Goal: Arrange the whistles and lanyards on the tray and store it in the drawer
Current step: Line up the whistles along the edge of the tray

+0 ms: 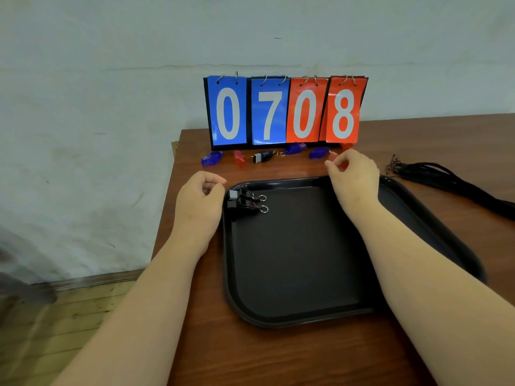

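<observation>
Right hand (354, 174) pinching red whistle (335, 160) betw. thumb & fingers, just beyond black tray (306, 313) far rim. Left hand (199, 199) loosely curled, empty, touching tray's left rim; two black whistles (245, 201) just right of it, inside tray. Black lanyards (446, 179) well right of right hand.

Single head cam, wide-angle, looking forward and steeply down over the tabletop (278, 358) from its near edge. Close range: both forearms fill the lower frame, wall (111, 79) at far side, floor (55, 316) visible left. No second view.
</observation>
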The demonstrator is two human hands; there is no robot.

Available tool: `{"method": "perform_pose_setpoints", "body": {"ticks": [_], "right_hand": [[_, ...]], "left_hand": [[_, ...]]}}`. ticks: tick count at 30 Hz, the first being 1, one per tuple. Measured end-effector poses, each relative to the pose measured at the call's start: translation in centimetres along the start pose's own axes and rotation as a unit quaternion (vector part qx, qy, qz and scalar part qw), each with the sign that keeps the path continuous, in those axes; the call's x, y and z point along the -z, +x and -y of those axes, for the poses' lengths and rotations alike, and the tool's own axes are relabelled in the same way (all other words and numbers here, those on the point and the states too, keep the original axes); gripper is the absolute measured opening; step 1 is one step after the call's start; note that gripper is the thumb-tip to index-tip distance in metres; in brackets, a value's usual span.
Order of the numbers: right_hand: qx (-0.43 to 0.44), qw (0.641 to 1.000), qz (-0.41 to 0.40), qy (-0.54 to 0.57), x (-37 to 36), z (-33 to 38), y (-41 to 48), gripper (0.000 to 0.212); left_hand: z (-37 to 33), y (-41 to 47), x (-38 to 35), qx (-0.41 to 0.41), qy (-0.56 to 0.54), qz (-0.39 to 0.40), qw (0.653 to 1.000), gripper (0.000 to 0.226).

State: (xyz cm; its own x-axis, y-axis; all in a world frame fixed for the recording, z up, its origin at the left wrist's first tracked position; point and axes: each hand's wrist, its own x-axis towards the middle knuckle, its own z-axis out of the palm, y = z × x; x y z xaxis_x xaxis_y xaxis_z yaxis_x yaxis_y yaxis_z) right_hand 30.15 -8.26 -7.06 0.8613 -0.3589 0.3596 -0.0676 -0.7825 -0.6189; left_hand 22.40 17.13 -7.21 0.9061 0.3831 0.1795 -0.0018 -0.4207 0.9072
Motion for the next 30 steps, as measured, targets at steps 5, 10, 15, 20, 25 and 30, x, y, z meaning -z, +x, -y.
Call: {"method": "perform_pose_setpoints", "body": {"ticks": [5,10,15,20,25,30], "right_hand": [[-0.041,0.991,-0.017,0.129,0.6,1.0,-1.0,0.017],[-0.004,0.961,0.045,0.273,3.7,5.9,-2.3,0.021],[0.030,0.934,0.132,0.330,4.2,8.4,-6.3,0.030],[-0.001,0.913,0.192,0.361,2.7,7.5,-8.4,0.013],[-0.025,0.909,0.231,0.345,3.0,7.5,-8.4,0.022],[-0.084,0.856,0.305,0.410,3.0,7.5,-8.4,0.020]], "left_hand": [[-0.3,-0.2,0.1,0.005,-0.012,0.006,1.000,0.014],[-0.4,-0.3,0.2,0.010,-0.015,0.009,1.000,0.014],[-0.5,-0.3,0.3,0.015,-0.027,0.009,0.999,0.015],[-0.3,-0.3,0.3,0.007,-0.033,0.011,0.999,0.016],[-0.5,-0.2,0.2,0.007,-0.021,0.011,1.000,0.015],[-0.3,-0.2,0.2,0.006,-0.021,0.008,1.000,0.014]]}}
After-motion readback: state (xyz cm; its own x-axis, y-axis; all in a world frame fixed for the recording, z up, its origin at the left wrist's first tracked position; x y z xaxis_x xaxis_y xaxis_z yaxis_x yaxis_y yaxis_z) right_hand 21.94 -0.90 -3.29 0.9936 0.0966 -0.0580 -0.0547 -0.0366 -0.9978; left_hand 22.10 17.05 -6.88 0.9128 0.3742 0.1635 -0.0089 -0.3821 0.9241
